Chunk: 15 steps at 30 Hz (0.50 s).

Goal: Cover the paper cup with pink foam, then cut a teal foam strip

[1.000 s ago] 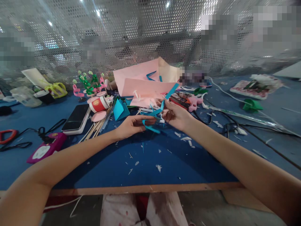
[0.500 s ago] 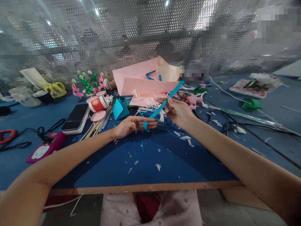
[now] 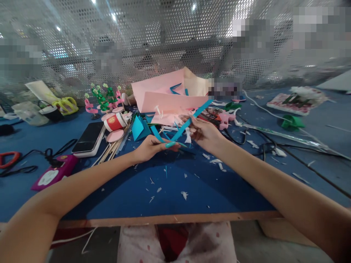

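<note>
A narrow blue paper strip (image 3: 203, 108) slants between my two hands above the table. My right hand (image 3: 207, 133) pinches it partway along, and its far end sticks out past the fingers toward the upper right. My left hand (image 3: 152, 148) has its thumb pressed over the fingers on the lower end, where the strip bends and a loop of it rises behind the thumb. Just behind my left hand stands a folded blue paper piece (image 3: 140, 128). Pink paper sheets (image 3: 175, 101) lie beyond both hands.
On the left are a phone-like device (image 3: 89, 138), a purple case (image 3: 56, 171), thin wooden sticks (image 3: 109, 153) and a red-and-white paper cup (image 3: 115, 121). Black cables (image 3: 301, 149) cross the right side. White paper scraps (image 3: 184, 195) dot the blue table near its front edge (image 3: 170, 219).
My left hand's fingers have gone from stretched out to closed, the thumb now over the strip. The strip's loop has shifted from around the fingertips to behind the thumb. My right hand dropped slightly.
</note>
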Tool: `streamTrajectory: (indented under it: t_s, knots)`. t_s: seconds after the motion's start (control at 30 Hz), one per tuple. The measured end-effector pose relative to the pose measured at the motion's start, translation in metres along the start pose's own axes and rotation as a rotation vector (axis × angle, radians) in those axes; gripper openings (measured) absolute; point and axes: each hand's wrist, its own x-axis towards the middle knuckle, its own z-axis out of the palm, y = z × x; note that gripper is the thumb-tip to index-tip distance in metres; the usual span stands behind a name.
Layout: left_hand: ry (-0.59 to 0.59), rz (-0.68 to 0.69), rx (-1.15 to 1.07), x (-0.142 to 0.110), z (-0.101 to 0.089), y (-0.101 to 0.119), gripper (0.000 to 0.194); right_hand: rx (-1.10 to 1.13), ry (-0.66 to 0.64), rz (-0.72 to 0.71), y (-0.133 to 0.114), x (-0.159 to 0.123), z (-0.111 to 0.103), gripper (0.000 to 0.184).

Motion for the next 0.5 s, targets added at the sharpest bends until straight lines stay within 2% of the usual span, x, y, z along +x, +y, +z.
streamTrajectory:
  t_s: [0.07,0.17,0.23,0.37,0.5]
  knots:
    - [0.031,0.117,0.076,0.001,-0.002,-0.001,0.021,-0.001,-0.019,-0.021,-0.003,0.001,-0.002,0.011]
    - [0.176,0.273,0.215,0.003,-0.004,-0.001,0.017,0.068,-0.054,-0.005,-0.006,0.001,-0.002,0.012]
    - [0.201,0.263,0.231,0.004,-0.005,-0.001,0.020,0.062,-0.047,0.012,-0.006,0.000,-0.001,0.009]
    - [0.083,0.162,0.132,0.004,-0.006,0.000,0.035,-0.195,0.026,-0.097,0.000,-0.005,0.003,0.007]
    - [0.077,0.109,0.130,0.002,-0.003,0.003,0.045,-0.461,-0.101,-0.111,0.004,-0.014,0.009,0.027]
